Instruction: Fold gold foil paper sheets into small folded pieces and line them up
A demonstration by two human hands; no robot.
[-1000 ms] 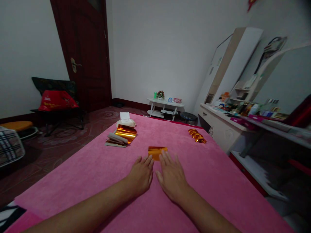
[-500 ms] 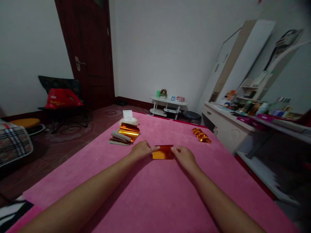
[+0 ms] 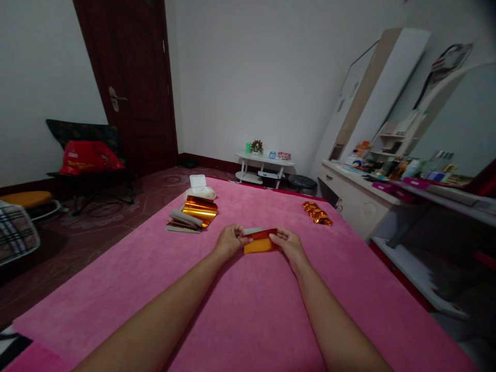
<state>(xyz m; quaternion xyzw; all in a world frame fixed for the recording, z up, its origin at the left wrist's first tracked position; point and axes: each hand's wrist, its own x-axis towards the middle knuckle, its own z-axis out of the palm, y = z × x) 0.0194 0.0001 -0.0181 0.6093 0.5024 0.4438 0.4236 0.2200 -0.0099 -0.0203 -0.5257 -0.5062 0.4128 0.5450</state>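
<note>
A gold foil sheet (image 3: 259, 246) lies low over the pink cloth (image 3: 248, 310), its far part lifted and showing a grey underside. My left hand (image 3: 229, 243) pinches its left end, and my right hand (image 3: 287, 246) grips its right end. Left of my hands, a stack of gold foil sheets (image 3: 199, 209) rests partly curled, grey backing showing. Behind the stack stands a white packet with a raised lid (image 3: 201, 191). Several shiny folded gold foil pieces (image 3: 316, 213) sit together at the right of the cloth.
A small white table (image 3: 265, 161) with a plant stands by the far wall, a dark stool (image 3: 302, 182) beside it. To the right is a white dresser (image 3: 360, 199) crowded with bottles. A chair holding a red bag (image 3: 91, 156) is at the left.
The foil's far edge has risen and folded over, so grey now shows behind it. My fingers have shifted on its ends. The whole view has turned slightly to the right.
</note>
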